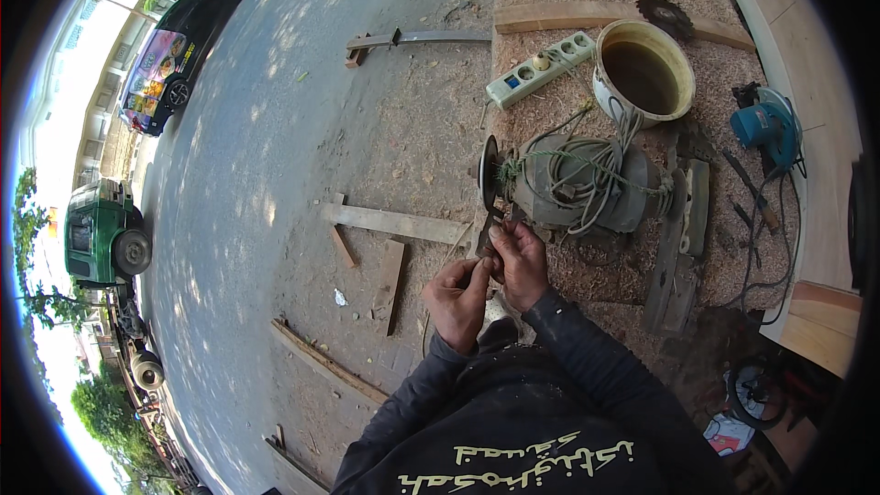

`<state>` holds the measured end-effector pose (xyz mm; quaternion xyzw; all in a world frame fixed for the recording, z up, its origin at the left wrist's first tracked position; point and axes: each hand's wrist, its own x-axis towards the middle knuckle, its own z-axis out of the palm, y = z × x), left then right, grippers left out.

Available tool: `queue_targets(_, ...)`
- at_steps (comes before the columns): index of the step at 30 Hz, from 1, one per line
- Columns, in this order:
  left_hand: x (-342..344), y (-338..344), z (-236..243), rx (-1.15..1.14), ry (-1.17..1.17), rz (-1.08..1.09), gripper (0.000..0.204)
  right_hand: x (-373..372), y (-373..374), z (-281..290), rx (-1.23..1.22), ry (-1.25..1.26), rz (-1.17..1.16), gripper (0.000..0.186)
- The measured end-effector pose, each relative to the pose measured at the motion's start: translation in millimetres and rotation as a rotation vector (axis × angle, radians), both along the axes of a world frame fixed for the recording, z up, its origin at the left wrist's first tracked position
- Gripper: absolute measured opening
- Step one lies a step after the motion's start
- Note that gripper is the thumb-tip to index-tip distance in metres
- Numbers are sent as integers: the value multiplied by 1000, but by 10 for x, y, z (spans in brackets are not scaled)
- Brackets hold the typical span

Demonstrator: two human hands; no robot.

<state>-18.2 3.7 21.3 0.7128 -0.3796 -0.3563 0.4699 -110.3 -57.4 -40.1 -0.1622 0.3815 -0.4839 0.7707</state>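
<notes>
My left hand (pixel 458 303) and my right hand (pixel 520 266) meet in front of me, fingers pinched close together. What lies between the fingertips is mostly hidden; a small dark piece shows just beyond the right fingers, too unclear to name. Right past them stands an electric motor (pixel 555 191) with a thin grinding disc (pixel 489 174) on its left end. Coiled grey cable (pixel 570 168) and green cord lie over the motor's body. My fingers are near the disc's lower edge, and I cannot tell whether anything touches it.
Beyond the motor are a power strip (pixel 541 71), a bucket of murky liquid (pixel 683 110) and a toothed saw blade (pixel 666 16). A blue power saw (pixel 765 128) sits at right. Wood strips (pixel 394 220) lie on the ground; left, a road holds a green truck (pixel 101 234) and a black car (pixel 188 50).
</notes>
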Motion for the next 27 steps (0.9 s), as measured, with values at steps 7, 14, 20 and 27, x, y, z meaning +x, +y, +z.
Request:
queue_targets(7, -32, 90, 99, -41, -28, -16, 17, -63, 78, 92, 5, -35, 51, 14)
queue_targets(14, -58, -97, -18, -66, -197, -33, 14, -87, -37, -25, 81, -124, -5, 9)
queue_targets(20, -12, -443, -86, -23, -250, -63, 20, -2, -258, -224, 129, -171, -70, 12)
queue_targets(27, 2, -589, -150, -32, -294, -70, 23, 51, -350, -332, 133, -207, -118, 16)
